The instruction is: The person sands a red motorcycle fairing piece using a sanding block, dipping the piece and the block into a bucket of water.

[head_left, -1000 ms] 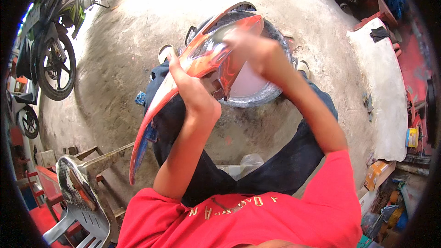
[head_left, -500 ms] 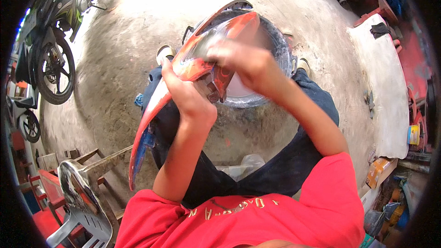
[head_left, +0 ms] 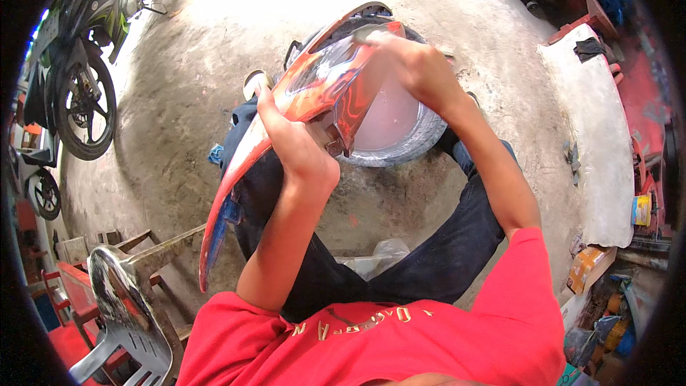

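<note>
A long curved motorcycle fairing panel (head_left: 314, 75), orange-red with worn grey and dark patches, lies slanted over a round basin (head_left: 421, 146) of cloudy pinkish water. My left hand (head_left: 293, 139) is closed round the panel's near edge, by a dark bracket on its underside. Its narrow tail runs down past my left knee. My right hand (head_left: 414, 64) is at the panel's far upper end, fingers pressed together over a small greyish flat piece (head_left: 368, 33). Blur hides just what that piece is.
Motorcycles (head_left: 82, 93) stand at the left. A worn chair (head_left: 136, 307) is close at the lower left. Along the right runs a pale slab (head_left: 604, 143) with a dark cloth on it, and a cardboard box (head_left: 589, 268) sits nearer. Clear plastic (head_left: 382, 257) lies between my legs.
My right hand has slid away from me along the panel, from its middle to its far upper end. My left hand and the panel stay nearly in place. My right knee has shifted slightly inward.
</note>
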Action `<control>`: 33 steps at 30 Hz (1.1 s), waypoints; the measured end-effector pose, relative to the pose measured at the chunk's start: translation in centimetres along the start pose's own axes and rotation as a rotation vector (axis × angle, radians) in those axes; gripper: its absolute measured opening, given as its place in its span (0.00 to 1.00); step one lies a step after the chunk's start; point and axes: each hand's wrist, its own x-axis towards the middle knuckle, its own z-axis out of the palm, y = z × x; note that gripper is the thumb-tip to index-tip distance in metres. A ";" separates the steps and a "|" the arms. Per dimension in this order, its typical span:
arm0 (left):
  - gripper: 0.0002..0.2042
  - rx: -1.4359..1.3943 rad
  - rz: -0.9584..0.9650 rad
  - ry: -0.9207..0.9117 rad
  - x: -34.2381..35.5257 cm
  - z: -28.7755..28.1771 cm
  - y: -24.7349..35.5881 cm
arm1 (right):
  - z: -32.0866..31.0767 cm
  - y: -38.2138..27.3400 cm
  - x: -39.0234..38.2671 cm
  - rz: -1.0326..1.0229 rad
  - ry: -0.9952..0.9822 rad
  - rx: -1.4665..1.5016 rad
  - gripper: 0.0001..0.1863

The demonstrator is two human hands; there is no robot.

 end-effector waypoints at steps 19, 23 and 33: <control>0.34 0.020 -0.136 -0.038 -0.2 -0.3 1.3 | 2.5 -3.0 -0.8 -0.428 0.129 0.067 0.33; 0.34 -0.057 -0.099 -0.011 0.2 -0.3 0.9 | 2.8 -3.7 -1.0 -0.451 0.134 0.012 0.26; 0.33 0.018 -0.034 -0.053 -0.1 -0.6 0.1 | 0.8 2.6 1.1 0.046 -0.008 0.092 0.21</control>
